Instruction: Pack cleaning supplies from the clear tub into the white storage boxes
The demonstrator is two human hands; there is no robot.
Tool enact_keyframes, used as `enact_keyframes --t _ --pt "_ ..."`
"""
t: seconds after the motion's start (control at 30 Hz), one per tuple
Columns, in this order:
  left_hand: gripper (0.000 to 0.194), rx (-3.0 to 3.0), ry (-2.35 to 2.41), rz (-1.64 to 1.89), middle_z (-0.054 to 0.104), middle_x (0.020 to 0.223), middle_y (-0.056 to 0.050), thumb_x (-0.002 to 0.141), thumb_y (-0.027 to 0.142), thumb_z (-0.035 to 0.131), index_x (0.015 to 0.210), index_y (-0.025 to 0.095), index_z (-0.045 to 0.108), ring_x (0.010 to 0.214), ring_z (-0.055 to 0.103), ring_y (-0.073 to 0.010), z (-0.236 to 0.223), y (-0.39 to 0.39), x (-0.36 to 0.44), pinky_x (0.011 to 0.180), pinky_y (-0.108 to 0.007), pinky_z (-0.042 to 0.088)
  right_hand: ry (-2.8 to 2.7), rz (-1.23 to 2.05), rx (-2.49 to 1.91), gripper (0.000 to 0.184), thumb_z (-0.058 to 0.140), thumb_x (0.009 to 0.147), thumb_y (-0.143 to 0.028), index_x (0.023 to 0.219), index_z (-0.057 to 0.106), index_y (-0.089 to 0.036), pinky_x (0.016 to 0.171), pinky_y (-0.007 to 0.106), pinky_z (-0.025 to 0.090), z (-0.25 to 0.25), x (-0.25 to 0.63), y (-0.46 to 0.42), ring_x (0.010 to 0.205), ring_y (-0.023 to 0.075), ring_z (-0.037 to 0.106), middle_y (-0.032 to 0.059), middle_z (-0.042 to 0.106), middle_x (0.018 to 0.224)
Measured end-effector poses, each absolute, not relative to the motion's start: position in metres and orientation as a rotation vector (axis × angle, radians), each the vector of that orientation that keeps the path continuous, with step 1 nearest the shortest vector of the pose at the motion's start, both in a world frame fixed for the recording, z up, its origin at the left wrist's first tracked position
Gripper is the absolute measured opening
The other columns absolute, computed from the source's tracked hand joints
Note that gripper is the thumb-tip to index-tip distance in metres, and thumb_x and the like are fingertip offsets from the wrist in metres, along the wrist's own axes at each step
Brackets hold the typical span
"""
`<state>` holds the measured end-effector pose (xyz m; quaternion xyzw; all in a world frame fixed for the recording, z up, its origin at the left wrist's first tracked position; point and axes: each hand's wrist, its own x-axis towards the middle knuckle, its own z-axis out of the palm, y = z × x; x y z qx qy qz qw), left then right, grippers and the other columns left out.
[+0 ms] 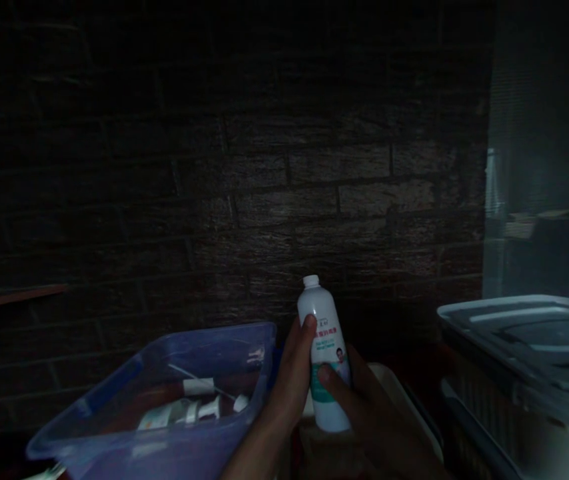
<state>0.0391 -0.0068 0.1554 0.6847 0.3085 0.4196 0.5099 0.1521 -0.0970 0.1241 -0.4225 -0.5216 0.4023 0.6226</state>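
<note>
Between my two hands is a white plastic bottle [325, 333] with a white cap and a label of red and green print. It tilts slightly, its top leaning left. My left hand [292, 363] grips its left side, the thumb lying near the shoulder of the bottle. From the right, my right hand [359, 393] wraps its lower part, with the thumb across the green band of the label. Most of the right hand's fingers are hidden behind the bottle.
A bluish clear plastic bin [164, 453] at left holds a pump bottle [174, 413] lying on its side. Right of my hands stand lidded clear containers [524, 333]. A pale tray [404, 400] is partly hidden behind my right hand. A dark brick-pattern wall [314, 167] rises behind.
</note>
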Motion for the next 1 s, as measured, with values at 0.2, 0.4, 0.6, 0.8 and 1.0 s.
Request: enact_keyframes --t 0.2,0.4,0.6,0.8,1.0 --pt "0.075 1.470 0.743 1.208 0.072 0.127 -0.013 0.094 0.078 0.039 0.135 0.019 0.061 0.129 0.060 -0.0332 0.155 0.003 0.036 0.103 -0.041 0.050 -1.167 0.994 -1.016 0.052 0.067 0.091 -0.059 0.135 0.061 -0.032 0.099 0.041 0.055 0.125 0.151 -0.089 0.123 0.0285 0.066 0.0051 0.072 0.129" --pt "0.054 1.514 0.611 1.307 0.060 0.149 -0.006 0.101 0.058 0.050 0.144 0.025 0.056 0.142 0.050 -0.0290 0.161 0.000 0.032 0.109 -0.034 0.046 -1.070 0.928 -1.006 0.056 0.069 0.089 -0.062 0.133 0.061 -0.028 0.095 0.036 0.056 0.146 0.138 -0.076 0.118 0.0265 0.069 0.0045 0.074 0.125" --pt "0.059 1.483 0.611 1.367 0.056 0.153 -0.006 0.101 0.058 0.050 0.151 0.027 0.049 0.140 0.051 -0.0295 0.161 -0.005 0.027 0.112 -0.035 0.045 -1.058 0.887 -1.059 0.062 0.058 0.088 -0.075 0.124 0.067 -0.024 0.087 0.035 0.058 0.160 0.134 -0.062 0.106 0.0275 0.073 0.0087 0.073 0.128" --pt "0.055 1.482 0.646 1.414 0.061 0.147 -0.005 0.103 0.058 0.045 0.148 0.029 0.053 0.133 0.057 -0.0264 0.152 -0.006 0.030 0.109 -0.035 0.047 -1.057 0.812 -1.059 0.063 0.050 0.093 -0.075 0.124 0.067 -0.023 0.095 0.040 0.052 0.135 0.139 -0.046 0.111 0.0281 0.068 0.0107 0.072 0.124" --pt "0.050 1.482 0.636 1.477 0.060 0.147 -0.005 0.104 0.057 0.045 0.145 0.029 0.056 0.132 0.057 -0.0268 0.151 -0.014 0.036 0.107 -0.038 0.047 -1.049 0.840 -0.921 0.059 0.046 0.097 -0.067 0.135 0.062 -0.025 0.087 0.041 0.053 0.126 0.138 -0.047 0.101 0.0283 0.070 0.0101 0.075 0.115"
